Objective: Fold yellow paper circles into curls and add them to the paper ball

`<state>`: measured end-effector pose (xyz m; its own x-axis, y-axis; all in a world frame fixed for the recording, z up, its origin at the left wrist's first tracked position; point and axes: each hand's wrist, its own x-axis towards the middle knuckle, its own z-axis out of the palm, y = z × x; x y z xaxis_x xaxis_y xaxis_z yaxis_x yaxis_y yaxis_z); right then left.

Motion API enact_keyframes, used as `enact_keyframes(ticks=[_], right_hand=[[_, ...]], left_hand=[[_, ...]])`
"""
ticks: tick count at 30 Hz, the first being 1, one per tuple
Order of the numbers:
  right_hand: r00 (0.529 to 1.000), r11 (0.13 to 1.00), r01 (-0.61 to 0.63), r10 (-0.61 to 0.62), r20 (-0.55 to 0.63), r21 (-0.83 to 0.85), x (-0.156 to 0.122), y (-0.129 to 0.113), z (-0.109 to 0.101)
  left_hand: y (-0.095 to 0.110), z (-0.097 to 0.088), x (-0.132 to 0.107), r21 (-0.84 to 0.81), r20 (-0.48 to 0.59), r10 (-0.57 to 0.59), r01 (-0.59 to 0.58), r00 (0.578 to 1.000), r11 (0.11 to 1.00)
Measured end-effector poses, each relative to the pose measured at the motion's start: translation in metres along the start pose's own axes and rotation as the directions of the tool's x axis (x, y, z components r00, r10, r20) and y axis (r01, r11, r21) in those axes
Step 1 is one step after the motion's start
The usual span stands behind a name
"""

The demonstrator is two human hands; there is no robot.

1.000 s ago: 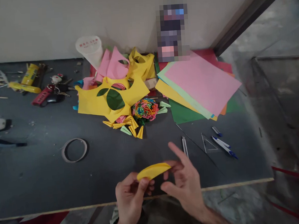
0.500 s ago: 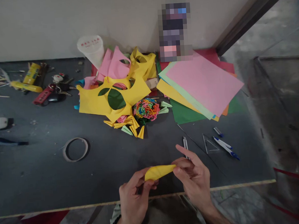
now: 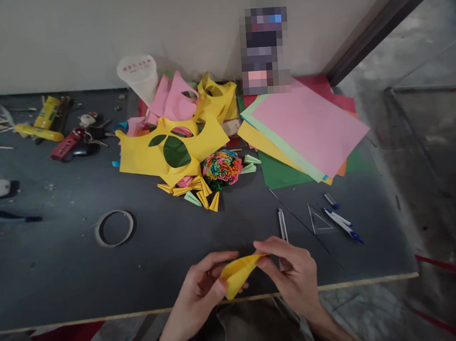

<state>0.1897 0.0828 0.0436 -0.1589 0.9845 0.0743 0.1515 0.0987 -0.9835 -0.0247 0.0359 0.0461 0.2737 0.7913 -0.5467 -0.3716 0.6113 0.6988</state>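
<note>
Left hand [image 3: 199, 291] pinches wide end of folded yellow paper [image 3: 238, 275] | right hand [image 3: 294, 273] pinches narrow tip | paper near table [image 3: 84, 282] front edge | gripped both ends, probably to keep fold

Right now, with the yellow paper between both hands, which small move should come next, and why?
Perhaps press the wide end of the yellow paper flatter with the left hand: that end looks spread open, while the right hand pinches the narrow end.
</note>
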Motion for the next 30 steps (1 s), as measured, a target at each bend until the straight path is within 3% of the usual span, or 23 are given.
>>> enact_keyframes(ticks=[5, 9, 13, 16, 18, 21, 26, 28, 30], right_hand=[[0.984, 0.989, 0.132, -0.124, 0.128, -0.061, -0.001, 0.009, -0.005], [0.973, 0.962, 0.216, -0.198, 0.118, -0.167, -0.011, 0.010, -0.008], [0.989, 0.976, 0.126, -0.111, 0.094, -0.178, -0.017, 0.000, 0.003], [0.998, 0.975, 0.010, 0.004, 0.064, -0.221, -0.010, -0.006, 0.015], [0.997, 0.978, -0.035, 0.048, 0.058, -0.204, -0.005, -0.007, 0.021], [0.989, 0.986, -0.052, 0.073, 0.127, -0.159, -0.002, -0.004, 0.020], [0.976, 0.982, -0.109, 0.135, 0.168, -0.156, -0.005, 0.002, 0.011], [0.973, 0.984, -0.088, 0.118, 0.196, -0.156, -0.006, 0.004, 0.009], [0.965, 0.987, -0.052, 0.088, 0.247, -0.150, -0.006, 0.004, 0.008]], left_hand=[[0.004, 0.004, 0.005, 0.013, 0.072, -0.014, 0.013, 0.997, 1.000], [0.003, 0.004, 0.007, 0.106, 0.006, 0.024, -0.025, 1.000, 0.994], [-0.004, 0.002, 0.009, 0.365, -0.146, 0.166, -0.103, 0.975, 0.925], [-0.010, 0.001, 0.008, 0.580, -0.278, 0.340, -0.125, 0.898, 0.805], [-0.013, 0.000, 0.008, 0.638, -0.306, 0.389, -0.116, 0.869, 0.761], [-0.014, 0.000, 0.008, 0.581, -0.322, 0.356, -0.114, 0.877, 0.806], [-0.012, 0.001, 0.009, 0.292, -0.332, 0.208, -0.109, 0.920, 0.950], [-0.011, 0.001, 0.009, 0.286, -0.307, 0.204, -0.114, 0.930, 0.951], [-0.010, 0.001, 0.008, 0.383, -0.321, 0.244, -0.110, 0.915, 0.917]])
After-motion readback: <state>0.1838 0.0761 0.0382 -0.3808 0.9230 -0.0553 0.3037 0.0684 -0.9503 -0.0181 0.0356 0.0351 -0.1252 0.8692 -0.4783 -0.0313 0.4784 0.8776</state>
